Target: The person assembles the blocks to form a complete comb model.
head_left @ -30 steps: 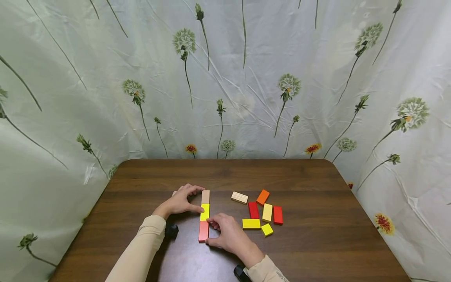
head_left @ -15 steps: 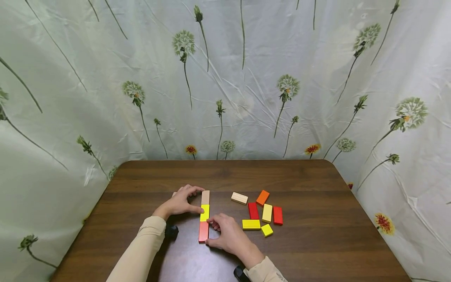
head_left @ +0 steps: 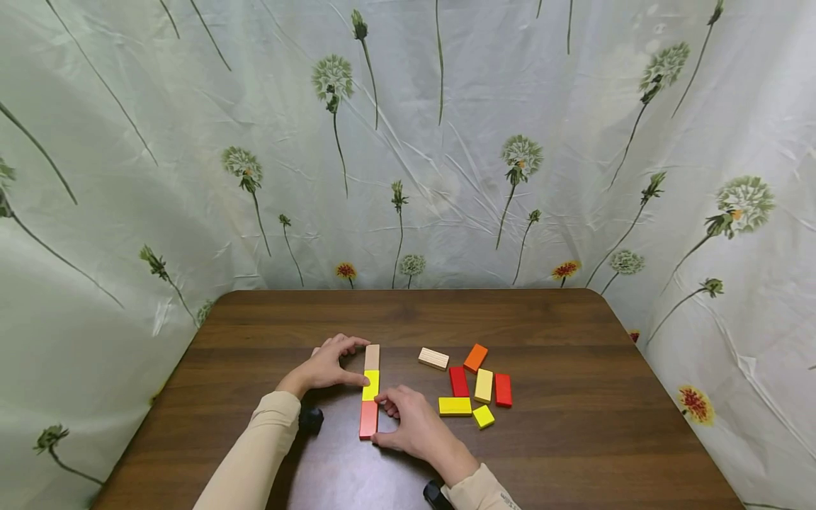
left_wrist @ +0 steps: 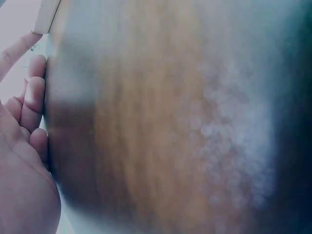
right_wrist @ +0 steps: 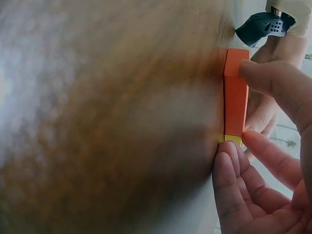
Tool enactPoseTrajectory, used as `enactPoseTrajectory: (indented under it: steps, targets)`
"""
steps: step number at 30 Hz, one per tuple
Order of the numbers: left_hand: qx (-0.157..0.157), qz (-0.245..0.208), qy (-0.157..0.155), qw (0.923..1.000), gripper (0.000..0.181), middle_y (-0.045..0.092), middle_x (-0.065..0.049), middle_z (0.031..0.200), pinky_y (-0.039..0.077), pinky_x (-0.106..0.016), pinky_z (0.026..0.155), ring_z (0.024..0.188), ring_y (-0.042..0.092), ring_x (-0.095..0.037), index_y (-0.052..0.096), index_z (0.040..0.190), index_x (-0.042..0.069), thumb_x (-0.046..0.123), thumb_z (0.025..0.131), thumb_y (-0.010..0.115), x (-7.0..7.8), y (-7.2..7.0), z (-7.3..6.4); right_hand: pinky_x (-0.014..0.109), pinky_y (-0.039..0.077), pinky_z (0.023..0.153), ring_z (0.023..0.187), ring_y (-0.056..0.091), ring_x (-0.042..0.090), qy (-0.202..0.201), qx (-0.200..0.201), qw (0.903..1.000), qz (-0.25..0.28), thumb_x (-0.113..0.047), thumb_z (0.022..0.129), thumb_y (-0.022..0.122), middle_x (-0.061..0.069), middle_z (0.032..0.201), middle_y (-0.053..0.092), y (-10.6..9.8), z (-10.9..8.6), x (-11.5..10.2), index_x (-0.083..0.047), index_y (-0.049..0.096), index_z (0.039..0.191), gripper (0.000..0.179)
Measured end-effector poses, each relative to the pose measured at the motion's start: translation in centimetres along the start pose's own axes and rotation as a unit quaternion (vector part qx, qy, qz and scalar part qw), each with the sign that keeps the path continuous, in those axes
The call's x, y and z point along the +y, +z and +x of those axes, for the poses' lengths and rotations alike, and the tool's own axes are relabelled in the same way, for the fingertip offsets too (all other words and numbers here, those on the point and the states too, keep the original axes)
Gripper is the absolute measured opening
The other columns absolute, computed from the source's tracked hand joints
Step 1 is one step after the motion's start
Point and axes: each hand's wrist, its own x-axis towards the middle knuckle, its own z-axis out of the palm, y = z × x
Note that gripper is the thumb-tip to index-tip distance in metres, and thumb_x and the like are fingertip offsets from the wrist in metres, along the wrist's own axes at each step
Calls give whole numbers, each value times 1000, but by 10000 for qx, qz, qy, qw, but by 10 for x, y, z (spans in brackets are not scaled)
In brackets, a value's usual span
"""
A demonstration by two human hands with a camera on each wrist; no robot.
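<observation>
A straight row of three flat blocks lies on the table: a bare wooden block (head_left: 372,358) farthest away, a yellow block (head_left: 370,386) in the middle and a red block (head_left: 368,420) nearest. From the left, my left hand (head_left: 326,365) spreads its index finger to the wooden block's far end, while its thumb touches the yellow block. In the left wrist view, that fingertip meets the wooden block's (left_wrist: 46,17) end. My right hand (head_left: 414,425) pinches the red block (right_wrist: 236,97) lengthwise between thumb and index finger; its other fingers are curled beside the row.
Right of the row lie a loose wooden block (head_left: 433,358), an orange block (head_left: 475,357), two red blocks (head_left: 458,381), a pale yellow block (head_left: 483,385), a yellow block (head_left: 455,406) and a small yellow piece (head_left: 483,416). A flowered curtain (head_left: 421,142) hangs behind the table (head_left: 574,439).
</observation>
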Motion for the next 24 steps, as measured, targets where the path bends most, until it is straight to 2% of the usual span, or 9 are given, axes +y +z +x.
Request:
enactPoseTrajectory:
  steps: [17,24]
  targets:
    - [6,-8,63,10000,75,60,-3,121,33,-45,89,116,51,-22,64,144,27,49,79,94,1,0,0,20,55,83,89,59,2,-149,-102,9998,-19,-31,82,96,-1,102,67,-8,-1,3,-9,74,122,51]
    - [-16,23,40,10000,77,59,-4,122,32,-44,89,117,51,-23,64,145,27,53,79,92,1,-1,0,23,56,85,91,61,5,44,-211,9998,11,-30,85,93,-2,103,68,-21,-8,7,-9,74,121,46]
